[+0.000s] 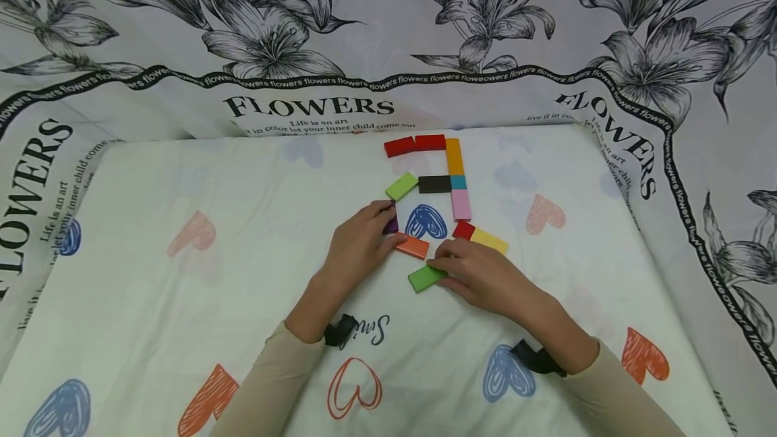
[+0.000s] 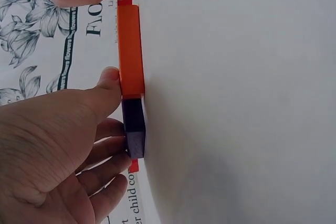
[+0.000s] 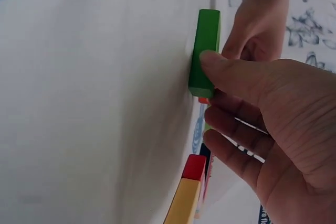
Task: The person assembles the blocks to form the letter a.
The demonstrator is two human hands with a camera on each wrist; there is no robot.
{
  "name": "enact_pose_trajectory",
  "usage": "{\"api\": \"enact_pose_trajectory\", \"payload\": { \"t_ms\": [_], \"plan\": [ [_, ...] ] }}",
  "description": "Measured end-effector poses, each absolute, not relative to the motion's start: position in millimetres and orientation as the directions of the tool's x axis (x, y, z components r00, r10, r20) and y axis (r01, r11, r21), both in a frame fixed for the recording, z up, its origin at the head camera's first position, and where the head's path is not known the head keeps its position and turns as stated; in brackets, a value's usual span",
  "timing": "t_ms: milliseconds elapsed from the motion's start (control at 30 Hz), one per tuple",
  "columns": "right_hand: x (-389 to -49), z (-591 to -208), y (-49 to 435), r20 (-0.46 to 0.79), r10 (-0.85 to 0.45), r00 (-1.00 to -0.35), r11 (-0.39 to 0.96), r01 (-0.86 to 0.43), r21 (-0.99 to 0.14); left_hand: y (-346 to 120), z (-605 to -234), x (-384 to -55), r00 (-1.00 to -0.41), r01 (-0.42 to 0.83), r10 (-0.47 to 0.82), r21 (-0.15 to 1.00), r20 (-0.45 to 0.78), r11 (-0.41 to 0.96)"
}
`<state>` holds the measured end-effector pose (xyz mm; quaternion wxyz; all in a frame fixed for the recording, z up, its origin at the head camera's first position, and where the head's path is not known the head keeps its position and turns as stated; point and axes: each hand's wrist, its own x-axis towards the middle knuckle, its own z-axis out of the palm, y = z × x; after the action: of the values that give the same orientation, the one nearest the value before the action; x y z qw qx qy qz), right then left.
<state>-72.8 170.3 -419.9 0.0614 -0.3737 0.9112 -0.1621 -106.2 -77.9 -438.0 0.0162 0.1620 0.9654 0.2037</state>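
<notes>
In the head view my left hand [image 1: 359,243] pinches a purple block [image 1: 393,218], with the index fingertip at its far end. The thumb touches the adjoining orange block [image 1: 413,246], as the left wrist view also shows at the orange block's [image 2: 130,51] side. My right hand [image 1: 479,272] grips a green block [image 1: 425,278], just in front of the orange one. In the right wrist view its thumb lies across the green block [image 3: 206,45]. A small red block [image 1: 464,229] and a yellow block [image 1: 490,241] lie just beyond the right hand.
Farther back, two red blocks [image 1: 429,143], an orange-yellow block [image 1: 454,156], a blue block [image 1: 458,183], a pink block [image 1: 461,204], a black block [image 1: 434,184] and a light green block [image 1: 402,187] form joined lines on the heart-patterned cloth [image 1: 273,221].
</notes>
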Motion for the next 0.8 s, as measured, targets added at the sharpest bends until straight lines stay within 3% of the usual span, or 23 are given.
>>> {"api": "enact_pose_trajectory", "payload": {
  "t_ms": [600, 800],
  "plan": [
    [-79, -419, 186, 0.014, -0.645, -0.764, 0.717, -0.611, -0.336, -82, -433, -111, -0.936, 0.32, 0.352, 0.406, -0.004, 0.856],
    [-84, -420, 190, 0.045, -0.661, -0.749, 0.703, -0.64, -0.312, -83, -434, -110, -0.937, 0.312, 0.348, 0.402, -0.018, 0.861]
  ]
}}
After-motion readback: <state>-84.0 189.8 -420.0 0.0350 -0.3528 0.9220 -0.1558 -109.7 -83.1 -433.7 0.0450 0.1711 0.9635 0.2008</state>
